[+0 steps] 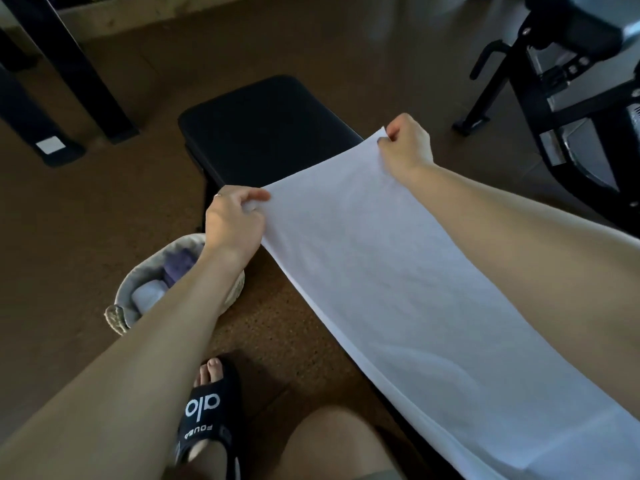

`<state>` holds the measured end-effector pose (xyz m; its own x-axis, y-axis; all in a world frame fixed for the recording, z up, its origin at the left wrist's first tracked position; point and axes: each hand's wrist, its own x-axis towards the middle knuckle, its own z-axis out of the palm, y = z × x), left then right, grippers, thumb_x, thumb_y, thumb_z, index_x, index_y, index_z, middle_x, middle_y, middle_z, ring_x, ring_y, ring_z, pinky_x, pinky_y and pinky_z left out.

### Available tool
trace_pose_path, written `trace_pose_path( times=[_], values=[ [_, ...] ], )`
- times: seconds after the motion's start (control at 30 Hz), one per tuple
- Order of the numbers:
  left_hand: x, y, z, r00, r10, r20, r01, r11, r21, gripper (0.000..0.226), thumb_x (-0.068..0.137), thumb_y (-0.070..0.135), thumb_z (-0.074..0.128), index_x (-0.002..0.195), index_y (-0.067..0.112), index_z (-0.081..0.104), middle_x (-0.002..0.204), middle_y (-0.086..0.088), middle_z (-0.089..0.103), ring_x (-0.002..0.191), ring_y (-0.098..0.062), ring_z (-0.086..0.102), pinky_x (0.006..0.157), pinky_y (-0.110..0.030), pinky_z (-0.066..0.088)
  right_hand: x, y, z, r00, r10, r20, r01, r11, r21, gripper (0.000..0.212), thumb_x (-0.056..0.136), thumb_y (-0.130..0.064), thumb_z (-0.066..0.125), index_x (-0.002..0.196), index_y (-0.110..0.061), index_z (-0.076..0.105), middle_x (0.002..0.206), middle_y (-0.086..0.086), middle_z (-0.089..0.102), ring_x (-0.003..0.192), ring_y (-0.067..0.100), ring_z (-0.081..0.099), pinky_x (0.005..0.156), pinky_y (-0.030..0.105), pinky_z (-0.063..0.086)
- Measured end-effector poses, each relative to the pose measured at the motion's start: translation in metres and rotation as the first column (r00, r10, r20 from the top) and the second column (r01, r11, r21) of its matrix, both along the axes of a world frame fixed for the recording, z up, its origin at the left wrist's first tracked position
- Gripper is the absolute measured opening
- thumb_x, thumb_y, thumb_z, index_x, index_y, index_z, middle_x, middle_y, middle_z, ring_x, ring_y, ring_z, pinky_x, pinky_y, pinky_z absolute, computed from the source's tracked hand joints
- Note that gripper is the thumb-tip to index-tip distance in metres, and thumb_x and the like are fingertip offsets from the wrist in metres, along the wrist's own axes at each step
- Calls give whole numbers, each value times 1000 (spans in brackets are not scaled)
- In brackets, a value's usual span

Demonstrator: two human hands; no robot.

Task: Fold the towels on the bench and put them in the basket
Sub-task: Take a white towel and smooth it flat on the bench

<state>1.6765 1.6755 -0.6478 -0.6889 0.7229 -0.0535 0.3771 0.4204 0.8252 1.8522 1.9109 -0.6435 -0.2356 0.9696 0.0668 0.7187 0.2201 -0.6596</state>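
White towel [398,271] lies spread lengthwise on the black counter [270,133]. Left hand [232,223] and right hand [407,147] each pinch a far corner, grip closed on cloth. Step in hand: first fold. Next move, by my judgement: draw both corners back evenly toward the near edge. Basket [128,299] stands on the floor at left, already holding towels

Setting: home gym or small workout room. Evidence: black padded bench [266,133] extending beyond both hands; black exercise machine frame [568,81] past the right hand [405,147], far right; dark steel rack legs [69,74] well beyond the left hand [233,220]; brown speckled rubber-type floor [104,202] underneath. Lighting dim.
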Motion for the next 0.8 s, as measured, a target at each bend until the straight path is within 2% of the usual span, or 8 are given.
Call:
trace_pose_path(
  times=[0.07,0.17,0.23,0.37,0.5,0.6,0.7,0.8],
  values=[
    [-4,1,-3,997,-16,-69,17,1000,11,38,97,2,50,125,20,69,135,3,53,119,-9,47,99,-24,47,-14,5,0,1000,-5,-11,5,999,40,6,102,-17,53,97,-18,49,88,-7,52,72,10,49,60,20,41],
    [-7,1,-8,983,-58,-172,54,998,-31,41,98,4,48,134,15,64,145,0,46,134,-21,40,110,-30,36,-27,9,-6,999,3,34,-5,999,45,5,103,-21,50,100,-18,53,99,-1,59,84,18,57,73,32,49],
    [-3,0,-8,975,-85,-208,63,992,-111,44,99,8,47,140,17,58,151,-2,37,138,-28,32,108,-31,31,-28,4,-7,992,4,129,-9,999,42,17,105,-28,46,114,-17,56,114,5,62,99,25,61,82,36,47],
    [20,-4,6,953,-101,-285,20,961,-274,51,99,21,48,149,22,39,160,-9,22,142,-36,24,115,-50,28,-6,-20,5,956,-39,290,-29,974,227,33,106,-28,45,136,-17,49,132,11,56,121,31,56,101,43,41],
    [69,-11,26,818,-306,-486,83,900,-427,63,101,41,47,156,25,21,166,-12,2,152,-38,4,122,-54,10,41,-67,20,944,96,317,-180,953,245,41,104,-23,47,145,-19,45,139,9,52,126,31,52,105,43,39],
    [116,-24,46,729,-414,-545,118,861,-495,72,100,48,47,159,26,13,168,-12,-9,154,-39,-11,123,-59,-1,93,-107,24,935,147,322,-211,962,173,42,102,-25,48,143,-17,48,135,12,55,122,35,52,101,45,40],
    [163,-49,59,659,-570,-491,325,804,-497,69,100,52,47,158,27,19,168,-9,2,155,-35,-6,125,-55,2,158,-143,27,936,89,340,-127,988,92,42,103,-29,51,144,-20,48,138,11,54,126,33,51,104,47,42],
    [209,-79,61,514,-808,-288,650,585,-484,58,98,55,52,150,33,36,160,-3,27,151,-25,11,123,-46,14,229,-170,31,920,-17,393,-8,998,62,47,103,-33,52,148,-20,43,142,12,52,130,34,49,106,48,41]
  ],
)
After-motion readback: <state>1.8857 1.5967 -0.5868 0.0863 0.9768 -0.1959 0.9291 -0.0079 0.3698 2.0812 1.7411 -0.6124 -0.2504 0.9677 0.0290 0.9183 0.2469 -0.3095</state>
